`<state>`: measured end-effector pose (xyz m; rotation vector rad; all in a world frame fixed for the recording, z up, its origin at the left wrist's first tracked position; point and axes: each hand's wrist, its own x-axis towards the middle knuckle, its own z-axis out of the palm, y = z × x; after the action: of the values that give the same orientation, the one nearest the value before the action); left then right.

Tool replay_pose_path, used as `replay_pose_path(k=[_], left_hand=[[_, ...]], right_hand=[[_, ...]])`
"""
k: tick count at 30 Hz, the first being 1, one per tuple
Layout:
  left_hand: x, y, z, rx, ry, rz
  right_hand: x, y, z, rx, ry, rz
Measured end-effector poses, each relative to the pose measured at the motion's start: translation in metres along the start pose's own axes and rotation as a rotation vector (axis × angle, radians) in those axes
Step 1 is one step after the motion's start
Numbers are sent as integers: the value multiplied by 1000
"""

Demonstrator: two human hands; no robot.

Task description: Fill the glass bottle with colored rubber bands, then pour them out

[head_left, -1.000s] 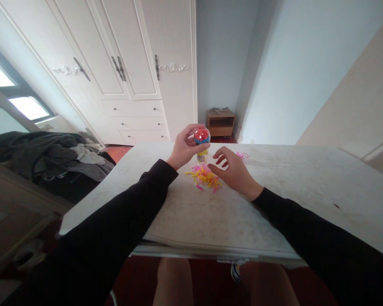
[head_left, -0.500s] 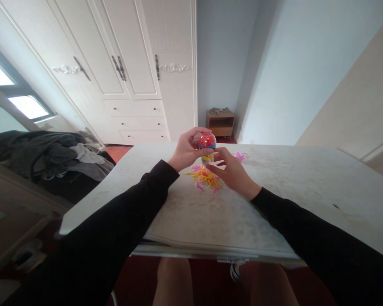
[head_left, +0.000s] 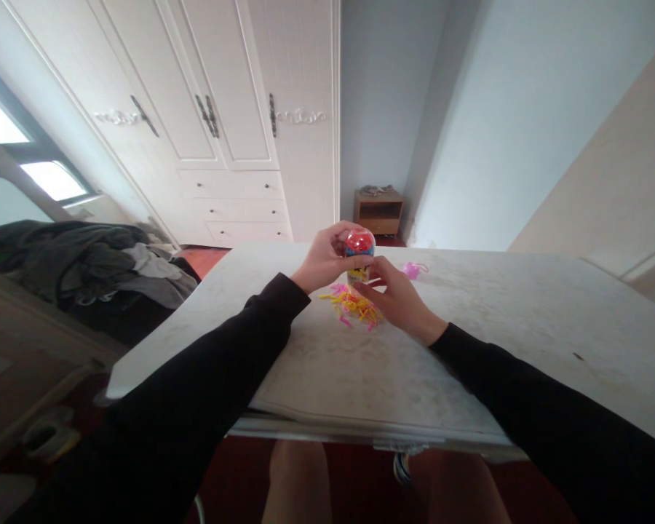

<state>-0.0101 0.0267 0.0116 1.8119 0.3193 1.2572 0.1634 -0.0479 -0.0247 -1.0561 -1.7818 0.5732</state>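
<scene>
Above the table, a small clear container (head_left: 361,241) with a rounded end shows red and blue filling and a yellow lower part. My left hand (head_left: 330,256) is closed around its upper part from the left, thumb across the front. At its lower end, the fingers of my right hand (head_left: 396,292) are bent against it from the right. Just below lies a loose pile of yellow and pink strips (head_left: 354,307) on the tabletop. A small pink item with a loop (head_left: 412,271) rests behind my right hand; its kind is unclear.
The white table (head_left: 469,306) has stains and a small dark fleck (head_left: 577,356) at right. Dark and light clothes (head_left: 98,262) are heaped at left. Beyond stand a white wardrobe (head_left: 240,207) and a small wooden cabinet (head_left: 379,224).
The container has shifted slightly right and tilts a little differently, with both hands still on it. The strips and the pink item stay in place on the table.
</scene>
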Motion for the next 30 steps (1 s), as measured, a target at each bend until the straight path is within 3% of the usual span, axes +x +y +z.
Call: replay_pose_path(k=[16, 23, 30], left_hand=[[-1, -1, 4, -18, 2, 5], [-1, 1, 3, -8, 34, 0], [-3, 1, 5, -63, -38, 11]], right_hand=[[2, 0, -1, -30, 27, -5], [3, -2, -1, -25, -31, 26], [5, -1, -4, -21, 37, 60]])
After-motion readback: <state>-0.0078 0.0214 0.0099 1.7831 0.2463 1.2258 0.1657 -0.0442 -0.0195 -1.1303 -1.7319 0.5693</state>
